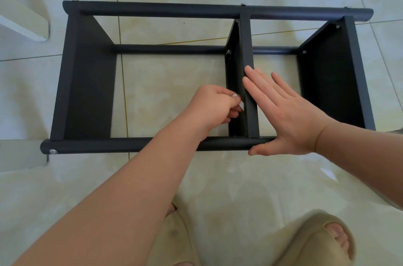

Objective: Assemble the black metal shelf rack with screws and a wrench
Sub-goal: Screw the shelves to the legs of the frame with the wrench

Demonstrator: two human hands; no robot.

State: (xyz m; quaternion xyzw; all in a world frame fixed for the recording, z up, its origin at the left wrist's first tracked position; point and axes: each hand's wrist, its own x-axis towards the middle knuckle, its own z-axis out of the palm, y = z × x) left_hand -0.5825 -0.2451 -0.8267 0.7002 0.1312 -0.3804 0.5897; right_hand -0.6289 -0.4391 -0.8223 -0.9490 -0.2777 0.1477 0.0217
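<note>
The black rack (pixel 91 82) lies on the floor (pixel 174 178). Our right hand (pixel 290 113), flat with fingers straight, steadies the middle shelf (pixel 247 47) under its fingers. Just left of it, our left hand (pixel 212 105) pinches a silver screw (pixel 234 95); we should start it straight, by fingers first.

The left hand (pixel 214 105), on a bare forearm from the near left, curls its fingers and pinches a small silver round-headed screw (pixel 234 95). The right hand (pixel 287 117) lies flat, palm down, fingers straight and spread toward the far left.
</note>
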